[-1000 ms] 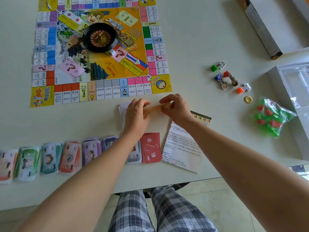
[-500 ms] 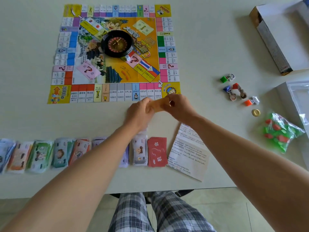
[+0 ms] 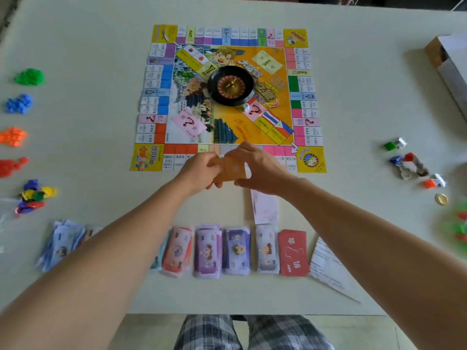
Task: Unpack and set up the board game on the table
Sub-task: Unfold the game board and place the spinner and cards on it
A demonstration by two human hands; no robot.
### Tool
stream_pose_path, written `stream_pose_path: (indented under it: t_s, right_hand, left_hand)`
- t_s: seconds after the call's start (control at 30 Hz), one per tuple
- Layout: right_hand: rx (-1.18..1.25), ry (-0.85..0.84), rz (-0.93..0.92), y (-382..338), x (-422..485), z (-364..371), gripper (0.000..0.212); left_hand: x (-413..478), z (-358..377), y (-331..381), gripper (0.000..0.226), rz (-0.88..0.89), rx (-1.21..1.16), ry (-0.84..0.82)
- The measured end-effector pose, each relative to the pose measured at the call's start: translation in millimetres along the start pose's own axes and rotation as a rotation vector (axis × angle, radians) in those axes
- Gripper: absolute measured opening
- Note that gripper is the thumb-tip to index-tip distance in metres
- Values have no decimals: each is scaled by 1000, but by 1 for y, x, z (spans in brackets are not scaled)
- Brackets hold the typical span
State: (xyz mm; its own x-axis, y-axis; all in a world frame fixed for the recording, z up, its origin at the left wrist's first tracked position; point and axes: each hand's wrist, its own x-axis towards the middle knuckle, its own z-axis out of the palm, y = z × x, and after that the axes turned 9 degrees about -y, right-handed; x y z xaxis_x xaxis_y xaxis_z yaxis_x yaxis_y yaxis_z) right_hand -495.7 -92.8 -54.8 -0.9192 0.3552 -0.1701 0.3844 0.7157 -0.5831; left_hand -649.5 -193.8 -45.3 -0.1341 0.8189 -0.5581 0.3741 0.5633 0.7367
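Orange cards (image 3: 228,171), above the board's (image 3: 252,128) near edge; left hand (image 3: 198,170) and right hand (image 3: 260,166) fingers curl round opposite ends.

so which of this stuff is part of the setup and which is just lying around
Part of the job:
- orange cards, held by the left hand and right hand
- board, wheel, die
- banknotes, red cards
- pawns, coin, plastic pieces

Just lying about:
- box
- rule sheet
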Motion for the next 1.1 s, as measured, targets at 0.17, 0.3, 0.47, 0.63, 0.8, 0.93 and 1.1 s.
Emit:
stream_pose_path:
  t_s: [0.17,0.3,0.47,0.63,0.8,0.93,1.1]
  right_hand:
    - [50,61,143,-19,41,7,62]
    - [120,-22,230,-26,64,13,68]
    - [523,207,446,-23,81,5,34]
    - [1012,459,725,-8,88,-20,18]
    - [1281,556,790,22,90,-56,15]
    - [1332,628,748,56,104,-95,12]
    - [1293,741,777,115,134,-135,14]
  left_hand:
    - [13,-48,-20,15,-30,-145,68]
    - [25,-68,-35,5,3,-19,122]
    - [46,-78,-33,7,83,0,208]
    - [67,-73,-4,4,196,52,336]
    - [103,-75,38,4,198,3,325]
    - [148,-80,77,16,188,-6,376]
    - [215,-93,115,21,190,174,395]
